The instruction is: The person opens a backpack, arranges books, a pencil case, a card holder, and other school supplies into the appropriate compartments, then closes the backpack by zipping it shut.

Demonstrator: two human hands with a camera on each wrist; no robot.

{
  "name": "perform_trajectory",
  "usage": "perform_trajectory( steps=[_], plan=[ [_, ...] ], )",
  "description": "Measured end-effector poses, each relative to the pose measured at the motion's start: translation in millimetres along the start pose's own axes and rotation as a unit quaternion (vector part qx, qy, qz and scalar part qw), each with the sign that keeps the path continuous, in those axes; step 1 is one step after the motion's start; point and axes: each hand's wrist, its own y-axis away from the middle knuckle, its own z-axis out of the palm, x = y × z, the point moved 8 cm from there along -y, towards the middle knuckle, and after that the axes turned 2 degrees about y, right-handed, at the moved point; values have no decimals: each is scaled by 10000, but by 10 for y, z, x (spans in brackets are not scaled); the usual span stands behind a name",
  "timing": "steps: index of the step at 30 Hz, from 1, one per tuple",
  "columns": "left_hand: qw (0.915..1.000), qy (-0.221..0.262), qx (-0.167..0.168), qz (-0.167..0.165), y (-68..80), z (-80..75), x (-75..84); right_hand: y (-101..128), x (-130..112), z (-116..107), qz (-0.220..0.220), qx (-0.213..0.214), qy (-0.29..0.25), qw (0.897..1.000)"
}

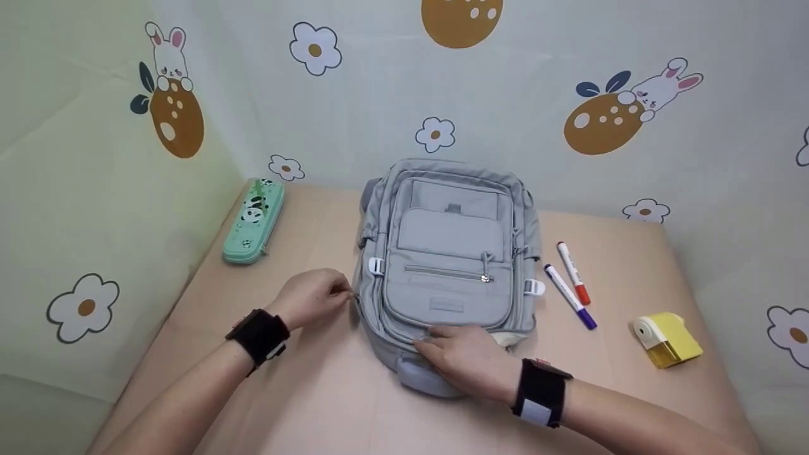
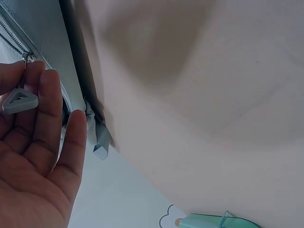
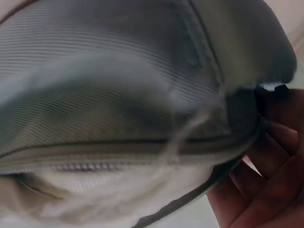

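A grey backpack (image 1: 452, 234) lies on the table, front pocket side up. At its left side my left hand (image 1: 313, 296) pinches a zipper pull (image 2: 21, 100) between thumb and fingers; the metal slider sits on the zipper (image 2: 14, 35) in the left wrist view. My right hand (image 1: 471, 360) grips the backpack's near edge, above the padded piece (image 1: 426, 379) at that end. In the blurred right wrist view, the fingers (image 3: 266, 156) lie at the bag's edge, partly hidden by fabric. A stretch of zipper there is parted, with pale lining (image 3: 109, 194) showing.
A green panda pencil case (image 1: 253, 221) lies at the back left. Right of the backpack are a red-capped marker (image 1: 573, 273), a purple-capped marker (image 1: 570, 297) and a yellow pencil sharpener (image 1: 669, 340). Patterned cloth (image 1: 366, 107) hangs behind the table.
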Motion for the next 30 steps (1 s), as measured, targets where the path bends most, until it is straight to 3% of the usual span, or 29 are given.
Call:
perform_trajectory(
  steps=[11,24,30],
  plan=[
    [9997,45,-65,226,103,3,131,27,11,51,191,-103,59,9997],
    [9929,77,-735,937,230,92,549,30,0,51,259,-129,-15,9996],
    [9932,97,-807,835,231,112,551,41,11,40,342,-110,-105,9993]
  ],
)
